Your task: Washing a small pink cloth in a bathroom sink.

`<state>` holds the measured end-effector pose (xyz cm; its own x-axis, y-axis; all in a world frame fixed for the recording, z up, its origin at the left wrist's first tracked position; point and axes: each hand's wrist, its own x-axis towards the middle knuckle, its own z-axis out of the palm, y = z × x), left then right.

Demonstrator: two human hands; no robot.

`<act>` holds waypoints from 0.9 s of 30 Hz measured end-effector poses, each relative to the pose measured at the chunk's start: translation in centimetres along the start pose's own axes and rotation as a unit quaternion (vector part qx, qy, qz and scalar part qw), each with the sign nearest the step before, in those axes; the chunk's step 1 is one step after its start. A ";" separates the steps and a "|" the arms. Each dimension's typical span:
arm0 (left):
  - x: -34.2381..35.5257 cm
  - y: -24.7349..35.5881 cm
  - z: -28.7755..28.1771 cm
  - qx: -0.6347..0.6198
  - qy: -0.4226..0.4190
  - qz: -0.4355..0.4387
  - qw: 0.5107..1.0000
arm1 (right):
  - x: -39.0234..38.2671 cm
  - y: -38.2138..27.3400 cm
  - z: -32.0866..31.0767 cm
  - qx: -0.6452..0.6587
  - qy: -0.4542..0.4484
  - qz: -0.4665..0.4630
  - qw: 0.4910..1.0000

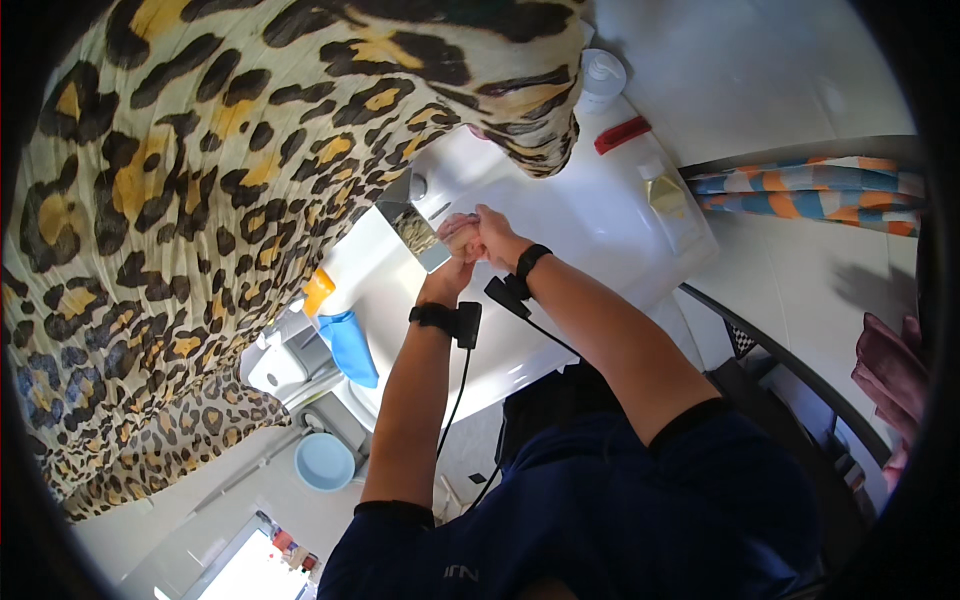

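Left hand (456, 243) and right hand (492, 236) pressed together; whether anything is enclosed cannot be told. Metal faucet (414, 228) just beside, left, at white basin (590, 235); knuckles could be knocked if swung left. Wrist cable (459, 390) could be snagged if arms are spread.

A navy-blue short-sleeved top (590, 500) is being worn, its sleeves being edged with black cuffs (395, 513) and its front being marked with small pale lettering (461, 573). Each wrist is being circled by a black strap (432, 316) bearing a small, boxy black module (468, 325), from which a thin black cable (456, 405) is being trailed; the left hand (458, 242) and right hand (494, 236) are being seen bare
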<state>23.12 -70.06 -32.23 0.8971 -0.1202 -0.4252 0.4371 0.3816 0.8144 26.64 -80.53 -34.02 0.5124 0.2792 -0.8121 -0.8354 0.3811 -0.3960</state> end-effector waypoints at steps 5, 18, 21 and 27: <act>1.2 -0.1 1.9 -0.021 0.123 -0.094 0.988 | 0.9 2.1 -1.8 0.122 -0.024 0.075 0.989; 1.0 -3.7 -5.3 0.303 0.065 0.020 0.950 | 0.6 5.4 3.3 -0.619 0.021 -0.408 0.671; -1.3 -1.7 -2.8 -0.025 -0.019 0.009 0.999 | 0.5 5.9 3.9 -0.420 0.134 -0.546 0.712; -3.3 1.1 0.1 -0.245 0.029 -0.010 0.969 | -1.0 1.1 4.4 -0.577 0.086 -0.426 0.692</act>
<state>20.67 -69.37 -29.88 0.8774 -0.0866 -0.4720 0.3589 0.7714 0.5255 26.05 -76.54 -31.74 0.9681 0.2396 -0.0737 0.1008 -0.6415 -0.7605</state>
